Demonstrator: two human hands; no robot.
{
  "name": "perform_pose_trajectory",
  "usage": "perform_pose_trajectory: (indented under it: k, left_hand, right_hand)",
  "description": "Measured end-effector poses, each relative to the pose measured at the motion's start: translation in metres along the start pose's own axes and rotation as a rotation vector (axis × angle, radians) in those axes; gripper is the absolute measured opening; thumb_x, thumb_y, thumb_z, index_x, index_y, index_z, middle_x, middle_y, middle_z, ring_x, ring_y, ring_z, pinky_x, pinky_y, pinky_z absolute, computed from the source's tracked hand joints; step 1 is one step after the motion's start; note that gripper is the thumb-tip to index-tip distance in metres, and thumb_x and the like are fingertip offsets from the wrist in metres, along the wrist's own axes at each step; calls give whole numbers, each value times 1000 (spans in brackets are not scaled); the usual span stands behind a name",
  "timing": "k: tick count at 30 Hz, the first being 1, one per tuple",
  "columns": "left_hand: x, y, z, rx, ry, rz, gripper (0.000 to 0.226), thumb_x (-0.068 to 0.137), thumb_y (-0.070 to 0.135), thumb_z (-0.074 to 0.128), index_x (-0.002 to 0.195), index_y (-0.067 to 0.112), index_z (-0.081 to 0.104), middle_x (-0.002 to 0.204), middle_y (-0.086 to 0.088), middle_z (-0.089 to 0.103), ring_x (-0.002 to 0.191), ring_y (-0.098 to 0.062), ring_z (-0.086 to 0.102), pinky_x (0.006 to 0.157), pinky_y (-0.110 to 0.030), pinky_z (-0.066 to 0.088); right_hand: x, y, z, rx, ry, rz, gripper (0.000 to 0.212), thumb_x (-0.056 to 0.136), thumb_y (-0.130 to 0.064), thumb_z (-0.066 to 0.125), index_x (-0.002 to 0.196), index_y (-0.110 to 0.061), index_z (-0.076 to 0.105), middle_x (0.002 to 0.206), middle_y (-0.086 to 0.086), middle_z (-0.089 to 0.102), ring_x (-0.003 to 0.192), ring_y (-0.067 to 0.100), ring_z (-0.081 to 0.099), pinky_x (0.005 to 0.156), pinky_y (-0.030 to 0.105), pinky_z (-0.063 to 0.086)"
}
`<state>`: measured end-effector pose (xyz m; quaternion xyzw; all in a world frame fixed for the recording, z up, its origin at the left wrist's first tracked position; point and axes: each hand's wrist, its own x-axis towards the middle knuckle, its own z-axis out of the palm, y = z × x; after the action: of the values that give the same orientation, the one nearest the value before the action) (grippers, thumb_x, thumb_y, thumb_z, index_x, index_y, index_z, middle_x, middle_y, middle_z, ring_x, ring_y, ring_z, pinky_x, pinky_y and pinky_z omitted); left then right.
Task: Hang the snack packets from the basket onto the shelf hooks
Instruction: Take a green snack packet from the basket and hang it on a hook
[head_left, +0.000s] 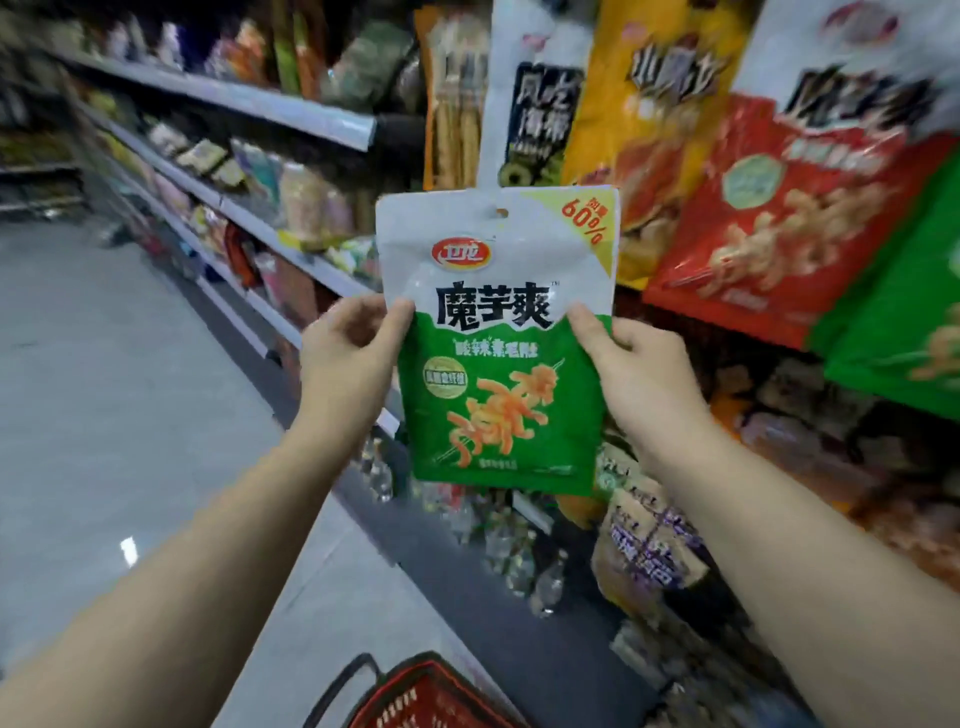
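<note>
From the head camera, a green and white snack packet (501, 338) is held upright in the middle of the frame, its front facing the camera and its hang hole at the top edge. The left hand (349, 349) pinches the packet's left edge about halfway up, thumb on the front, so this grip is clamped on the packet. The right hand (636, 370) pinches the right edge at about the same height, thumb also on the front, clamped on the same packet. Both bare forearms reach in from the lower corners of the frame.

Behind the packet, in the upper right of the frame, other packets hang in overlapping rows: a red packet (779, 218), a yellow packet (649, 93), a white and black packet (540, 104) and a green packet (904, 338) at the right edge. The hooks themselves cannot be made out. The held packet is in front of them, and whether it touches any cannot be told.

A red basket (415, 696) with a black handle sits at the bottom centre. Grey shelves (218, 93) of blurred goods run off to the upper left, above a grey floor (104, 389)
</note>
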<state>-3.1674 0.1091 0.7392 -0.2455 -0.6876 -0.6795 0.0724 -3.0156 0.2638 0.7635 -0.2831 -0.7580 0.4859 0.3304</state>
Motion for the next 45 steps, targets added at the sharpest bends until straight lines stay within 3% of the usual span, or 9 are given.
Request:
perform_pose_trajectory:
  k: [2, 5, 8, 12, 20, 29, 32, 38, 45]
  left_hand:
    - [9, 47, 24, -62, -96, 66, 17, 89, 24, 66, 74, 20, 63, 68, 0, 60, 61, -5, 53, 61, -22, 43]
    - [12, 99, 66, -131, -258, 101, 16, 89, 25, 67, 81, 11, 67, 69, -2, 64, 56, 3, 56, 55, -12, 44]
    - [4, 133, 108, -154, -419, 119, 26, 87, 33, 67, 88, 8, 69, 78, -2, 71, 62, 0, 62, 59, -17, 49]
    - [-13, 160, 157, -199, -518, 153, 26, 86, 34, 69, 85, 8, 69, 83, -5, 72, 74, -11, 66, 72, -27, 52]
    - [-37, 196, 227, -245, -697, 202, 20, 86, 31, 70, 72, 16, 67, 65, 3, 66, 51, -5, 54, 54, -27, 42]
    - [-24, 212, 245, -284, -708, 174, 23, 88, 34, 67, 82, 12, 69, 78, 1, 70, 65, -10, 62, 60, -26, 48]
    - [-18, 213, 251, -291, -711, 157, 23, 86, 36, 68, 81, 14, 70, 80, -1, 72, 72, -13, 65, 65, -28, 49]
    - [-15, 212, 261, -216, -718, 194, 29, 87, 35, 67, 79, 7, 68, 74, -15, 70, 55, -15, 55, 59, -32, 45]
    - [-14, 202, 277, -185, -721, 193, 30, 86, 36, 67, 80, 7, 69, 80, -13, 72, 78, -28, 68, 79, -39, 53]
  right_hand:
    - [-4, -31, -42, -17, 124, -48, 63, 88, -54, 58, 63, 1, 40, 63, 20, 28, 54, 19, 30, 58, 31, 22]
    - [-11, -54, -97, 18, 276, -107, 67, 78, -62, 59, 82, 5, 57, 74, 28, 57, 59, 25, 51, 62, 32, 42]
    - [-22, -59, -144, 18, 384, -94, 34, 87, -48, 61, 99, -17, 70, 100, 27, 66, 72, 22, 56, 70, 34, 44]
    - [-41, -53, -195, -17, 544, -84, 26, 92, -35, 61, 69, -23, 61, 64, 6, 51, 48, 6, 41, 48, 17, 31]
    - [-59, -47, -258, -133, 759, -8, 34, 94, -35, 57, 83, -4, 63, 60, 12, 47, 52, 17, 41, 43, 20, 28]
    - [-42, -57, -268, -152, 779, -59, 24, 97, -38, 52, 85, -21, 64, 72, 14, 61, 60, 18, 49, 55, 27, 39]
    - [-33, -55, -271, -135, 804, -52, 34, 96, -41, 52, 93, -9, 63, 84, 27, 58, 64, 19, 47, 61, 31, 37]
    - [-17, -45, -281, -168, 807, -23, 50, 94, -43, 53, 88, 7, 51, 72, 10, 43, 62, 19, 38, 60, 31, 33]
    - [-8, -34, -288, -189, 779, 10, 58, 90, -51, 52, 98, 6, 55, 80, 22, 55, 64, 21, 46, 62, 33, 39]
